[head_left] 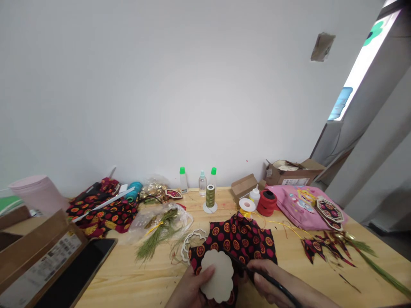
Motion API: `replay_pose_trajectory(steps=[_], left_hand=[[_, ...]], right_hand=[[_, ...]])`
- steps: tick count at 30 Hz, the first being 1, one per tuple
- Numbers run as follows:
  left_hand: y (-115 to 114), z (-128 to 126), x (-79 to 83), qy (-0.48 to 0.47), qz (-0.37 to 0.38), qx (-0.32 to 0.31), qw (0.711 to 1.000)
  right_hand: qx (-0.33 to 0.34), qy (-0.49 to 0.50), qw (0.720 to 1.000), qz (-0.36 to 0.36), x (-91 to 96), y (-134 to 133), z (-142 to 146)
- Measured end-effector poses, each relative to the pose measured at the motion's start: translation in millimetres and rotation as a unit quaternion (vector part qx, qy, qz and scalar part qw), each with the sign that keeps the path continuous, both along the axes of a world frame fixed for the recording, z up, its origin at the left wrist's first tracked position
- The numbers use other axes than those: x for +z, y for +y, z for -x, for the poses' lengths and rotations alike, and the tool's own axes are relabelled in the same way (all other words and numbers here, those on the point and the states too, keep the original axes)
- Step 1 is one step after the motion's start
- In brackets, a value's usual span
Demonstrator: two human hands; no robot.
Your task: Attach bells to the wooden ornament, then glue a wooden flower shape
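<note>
The pale scalloped disc [217,276] sits just in front of you, upright enough to show you its broad face, with the dark patterned fabric [248,235] behind it and spreading past its upper right side over the counter [128,273]. The disc is near round, so it has no long axis to mind; what counts is the black-handled tool [272,281], probably scissors, which slants from low right to upper left, its far end close by the disc's upper right edge. Whether that end touches the cloth or the disc, you cannot tell from here. Your left hand [192,286] is the one on the disc: it comes in from the lower left, the thumb flat on the face and the other fingers hidden behind, so disc and cloth look pinched together. Your right hand [282,276] lies to the right of the disc, apart from it, its fingers curled closely round the tool; how far the blades are spread is hidden.
</note>
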State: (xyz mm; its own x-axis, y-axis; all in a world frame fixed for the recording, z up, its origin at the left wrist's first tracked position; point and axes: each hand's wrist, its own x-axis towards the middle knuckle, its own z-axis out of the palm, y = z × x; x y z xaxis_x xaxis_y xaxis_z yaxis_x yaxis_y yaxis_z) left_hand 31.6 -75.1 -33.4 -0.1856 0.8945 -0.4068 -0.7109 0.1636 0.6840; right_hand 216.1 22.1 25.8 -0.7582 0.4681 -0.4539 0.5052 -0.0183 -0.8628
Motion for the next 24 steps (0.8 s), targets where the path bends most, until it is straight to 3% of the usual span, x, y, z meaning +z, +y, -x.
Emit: replay_pose_trajectory(steps=[9, 14, 18, 24], left_hand=[[-1, 2, -2.6, 0.008, 0.001, -0.007, 1.000], [-1, 4, -1.4, -0.002, -0.001, -0.011, 1.000], [-2, 7, 0.0, 0.000, -0.002, -0.003, 1.000], [-4, 10, 1.6, 0.004, 0.003, -0.011, 1.000]], right_hand=[[0.040, 0.059, 0.993, -0.096, -10.7, 4, 10], [0.082, 0.041, 0.984, -0.153, -25.3, 15, 15], [0.073, 0.064, 0.985, -0.143, -31.0, 17, 16], [0.070, 0.097, 0.988, -0.095, -17.1, 11, 12]])
